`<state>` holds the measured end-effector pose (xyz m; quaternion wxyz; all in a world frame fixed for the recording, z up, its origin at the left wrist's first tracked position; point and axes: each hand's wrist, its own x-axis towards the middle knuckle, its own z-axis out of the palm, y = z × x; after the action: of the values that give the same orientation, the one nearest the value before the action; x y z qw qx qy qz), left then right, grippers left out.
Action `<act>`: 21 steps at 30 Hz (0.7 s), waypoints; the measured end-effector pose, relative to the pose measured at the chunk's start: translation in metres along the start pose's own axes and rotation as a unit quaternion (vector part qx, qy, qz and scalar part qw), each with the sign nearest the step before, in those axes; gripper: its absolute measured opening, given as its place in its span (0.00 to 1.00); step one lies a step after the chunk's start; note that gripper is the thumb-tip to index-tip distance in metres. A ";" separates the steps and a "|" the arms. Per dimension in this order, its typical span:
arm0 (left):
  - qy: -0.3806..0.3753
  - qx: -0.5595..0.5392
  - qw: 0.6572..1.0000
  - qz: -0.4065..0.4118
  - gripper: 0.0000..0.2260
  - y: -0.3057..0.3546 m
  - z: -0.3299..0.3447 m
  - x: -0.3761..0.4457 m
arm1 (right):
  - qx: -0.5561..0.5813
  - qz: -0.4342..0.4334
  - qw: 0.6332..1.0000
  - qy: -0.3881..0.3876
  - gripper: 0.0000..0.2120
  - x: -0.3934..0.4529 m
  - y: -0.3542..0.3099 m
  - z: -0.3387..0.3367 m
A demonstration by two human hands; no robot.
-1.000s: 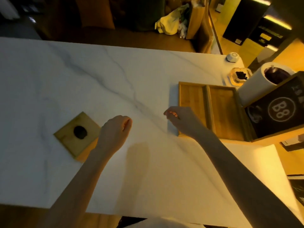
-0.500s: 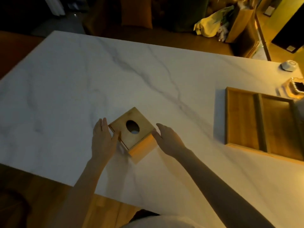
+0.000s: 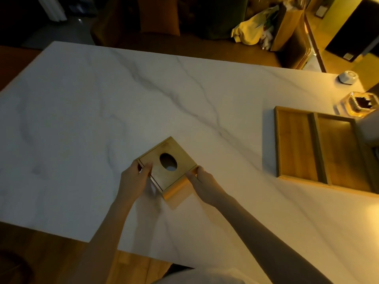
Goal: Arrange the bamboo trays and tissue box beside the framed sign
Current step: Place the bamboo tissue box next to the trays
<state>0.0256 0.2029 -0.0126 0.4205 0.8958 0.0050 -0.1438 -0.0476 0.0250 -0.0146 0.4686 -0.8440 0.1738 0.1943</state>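
Note:
A square bamboo tissue box [image 3: 164,173] with an oval hole in its lid sits turned like a diamond on the white marble table [image 3: 102,111]. My left hand [image 3: 135,179] grips its left corner, thumb on the lid. My right hand [image 3: 203,182] presses against its right corner. Two bamboo trays lie side by side at the right: a narrower one [image 3: 293,144] and a wider one [image 3: 344,154]. The framed sign is out of view except perhaps a dark sliver at the right edge.
A small white faceted object [image 3: 347,77] and a glass dish with dark contents [image 3: 359,103] stand at the far right. A white cylinder [image 3: 369,128] overlaps the wider tray's corner. Beyond the table are a dark sofa and a yellow bag [image 3: 252,31].
Both hands left the trays, moved to the tissue box and closed on its two side corners. The view swung left, so the sign left the frame.

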 end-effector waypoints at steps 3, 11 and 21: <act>-0.003 0.023 1.000 0.021 0.12 0.016 0.007 -0.005 | 0.019 0.015 1.000 0.008 0.21 -0.009 0.009 -0.016; -0.048 0.051 0.989 0.132 0.15 0.085 0.049 -0.029 | 0.096 0.034 0.983 0.155 0.20 -0.049 0.051 -0.080; -0.107 0.020 0.954 0.279 0.08 0.177 0.168 -0.084 | 0.125 0.061 0.939 0.315 0.21 -0.142 0.140 -0.170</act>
<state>-0.0741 -0.0295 0.0409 0.4235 0.8493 -0.2930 -0.1157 -0.2091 -0.1753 0.0364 0.4787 -0.7844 0.3869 -0.0762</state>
